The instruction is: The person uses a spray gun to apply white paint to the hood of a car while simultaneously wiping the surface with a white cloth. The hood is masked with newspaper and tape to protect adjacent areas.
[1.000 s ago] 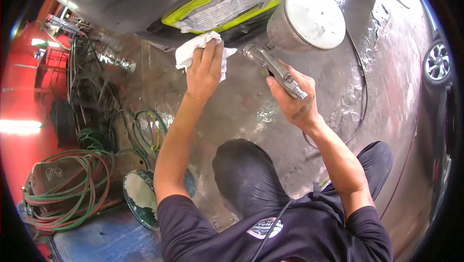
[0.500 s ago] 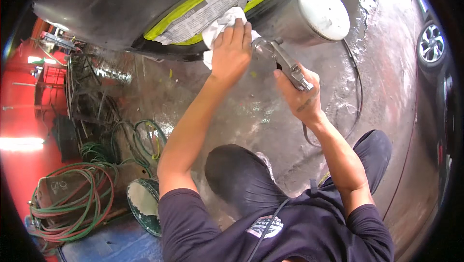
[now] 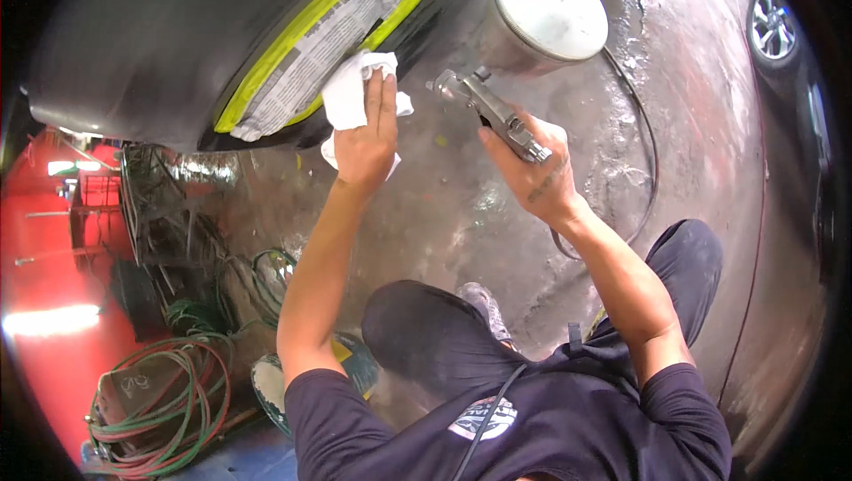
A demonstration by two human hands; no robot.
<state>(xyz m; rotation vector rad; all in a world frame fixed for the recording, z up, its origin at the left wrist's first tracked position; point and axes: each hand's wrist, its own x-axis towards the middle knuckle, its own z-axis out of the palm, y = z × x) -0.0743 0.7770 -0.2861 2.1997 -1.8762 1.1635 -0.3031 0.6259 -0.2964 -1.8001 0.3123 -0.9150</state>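
My left hand grips a crumpled white cloth at the lower edge of a dark car body panel. The cloth overlaps the rim of a long patch masked with newspaper and bordered by bright yellow tape. Whether the cloth presses on the panel, I cannot tell. My right hand is wrapped around the handle of a metal spray gun. The gun's front end points up and left toward the panel, apart from the cloth. Its trigger is mostly hidden by my fingers.
A round bucket with a whitish lid stands beyond the gun. A dark hose curves over the wet floor. Coiled red and green hoses lie at lower left. A car wheel shows at far right.
The view has shifted, so the panel and bucket sit further left. My left hand has moved left and down with the cloth, which shows more spread. The spray gun stays in my right hand.
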